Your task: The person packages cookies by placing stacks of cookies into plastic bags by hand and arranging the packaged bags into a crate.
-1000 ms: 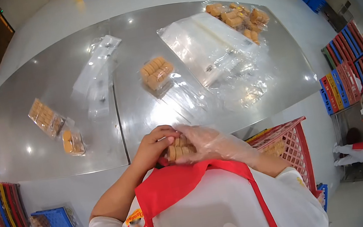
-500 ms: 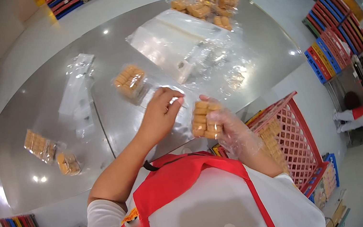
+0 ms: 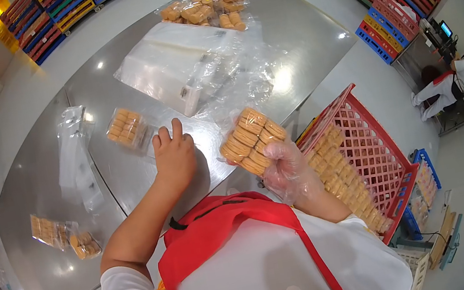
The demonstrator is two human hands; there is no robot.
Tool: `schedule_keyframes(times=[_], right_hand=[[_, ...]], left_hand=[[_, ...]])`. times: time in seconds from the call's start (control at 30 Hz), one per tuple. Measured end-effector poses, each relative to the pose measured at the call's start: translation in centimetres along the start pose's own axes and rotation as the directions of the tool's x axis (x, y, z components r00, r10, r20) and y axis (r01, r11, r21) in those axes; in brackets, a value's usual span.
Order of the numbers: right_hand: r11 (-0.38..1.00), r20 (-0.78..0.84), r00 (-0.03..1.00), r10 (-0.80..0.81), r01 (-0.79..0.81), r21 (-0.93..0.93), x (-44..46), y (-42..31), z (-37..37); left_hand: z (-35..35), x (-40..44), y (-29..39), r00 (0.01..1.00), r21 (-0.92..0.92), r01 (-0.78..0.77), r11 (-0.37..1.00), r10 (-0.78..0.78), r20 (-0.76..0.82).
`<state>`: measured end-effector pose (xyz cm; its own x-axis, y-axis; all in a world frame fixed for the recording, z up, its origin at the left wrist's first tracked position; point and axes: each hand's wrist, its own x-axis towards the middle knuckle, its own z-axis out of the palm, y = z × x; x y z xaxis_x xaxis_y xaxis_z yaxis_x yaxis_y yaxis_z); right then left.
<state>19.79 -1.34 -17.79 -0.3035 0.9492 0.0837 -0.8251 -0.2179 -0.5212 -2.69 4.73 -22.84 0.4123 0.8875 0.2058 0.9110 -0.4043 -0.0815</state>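
Observation:
My right hand (image 3: 286,168), in a clear plastic glove, grips a block of biscuits (image 3: 252,140) stacked in several rows, held above the table's front edge. Bare and palm down, my left hand (image 3: 175,155) has its fingers apart over the metal table (image 3: 160,210), holding nothing. Just beyond its fingertips lies a clear bag with biscuits (image 3: 126,126) in it. Further back is a stack of clear plastic bags (image 3: 160,70), crumpled on its right side.
Bagged biscuits (image 3: 199,11) are heaped at the table's far end. More plastic bags (image 3: 74,160) and two biscuit packs (image 3: 45,229) lie on the left. A red crate (image 3: 378,147) holding biscuits stands at my right. Beyond it, a person (image 3: 451,83) is beside stacked crates (image 3: 388,24).
The view has swung to the right. My left hand's fingers have gone from bent together to spread. My right hand has tilted the biscuit block and brought more of it into view.

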Motion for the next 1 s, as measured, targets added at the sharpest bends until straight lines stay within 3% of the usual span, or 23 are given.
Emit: schedule_keyframes(times=[0.13,0.23,0.43,0.5,0.57,0.67,0.77,0.87,0.9,0.97,1.0], right_hand=[[0.994,-0.063,0.994,-0.088,0.083,-0.072,0.0,-0.1,1.8],[0.995,-0.104,0.991,-0.082,0.075,-0.07,1.9,1.4,-0.1],[0.99,-0.088,0.989,-0.122,0.114,-0.086,7.2,8.1,-4.1],[0.971,-0.072,0.986,-0.152,0.135,-0.198,7.7,8.6,-3.3],[0.921,-0.065,0.982,-0.178,0.143,-0.362,7.3,8.7,-2.4],[0.703,0.111,0.963,-0.247,0.257,-0.663,7.2,10.9,-4.2],[0.52,0.207,0.958,-0.198,0.282,-0.807,7.7,11.4,-4.9],[0.759,-0.003,1.0,0.025,-0.021,-0.651,8.3,10.9,-3.1],[0.837,-0.114,0.99,0.08,-0.129,-0.532,8.5,10.9,-2.7],[0.922,-0.302,0.925,0.228,-0.306,-0.239,9.0,11.1,-2.2],[0.925,-0.283,0.933,0.224,-0.295,-0.238,9.3,11.4,-2.6]], left_hand=[[-1.2,0.1,0.1,0.997,0.094,-0.029,0.995,0.022,0.068],[-3.4,0.3,-0.3,0.975,0.037,-0.008,0.999,-0.001,0.224],[-7.1,2.6,-2.4,0.93,-0.074,-0.063,0.995,0.086,0.357],[-8.1,3.2,-2.9,0.913,-0.128,-0.006,0.992,0.058,0.405],[-8.6,3.4,-3.5,0.923,-0.181,0.026,0.983,0.045,0.382],[-10.0,3.6,-3.5,0.921,-0.22,0.047,0.974,0.043,0.387],[-11.3,3.3,-2.7,0.89,-0.245,0.035,0.969,0.081,0.449],[-10.2,2.6,-1.6,0.867,-0.15,-0.034,0.988,0.104,0.487],[-9.2,2.2,-1.3,0.894,-0.139,-0.071,0.988,0.125,0.43],[-7.7,1.5,-0.8,0.934,-0.107,-0.144,0.984,0.171,0.312],[-7.6,1.5,-0.9,0.931,-0.098,-0.14,0.985,0.165,0.326]])
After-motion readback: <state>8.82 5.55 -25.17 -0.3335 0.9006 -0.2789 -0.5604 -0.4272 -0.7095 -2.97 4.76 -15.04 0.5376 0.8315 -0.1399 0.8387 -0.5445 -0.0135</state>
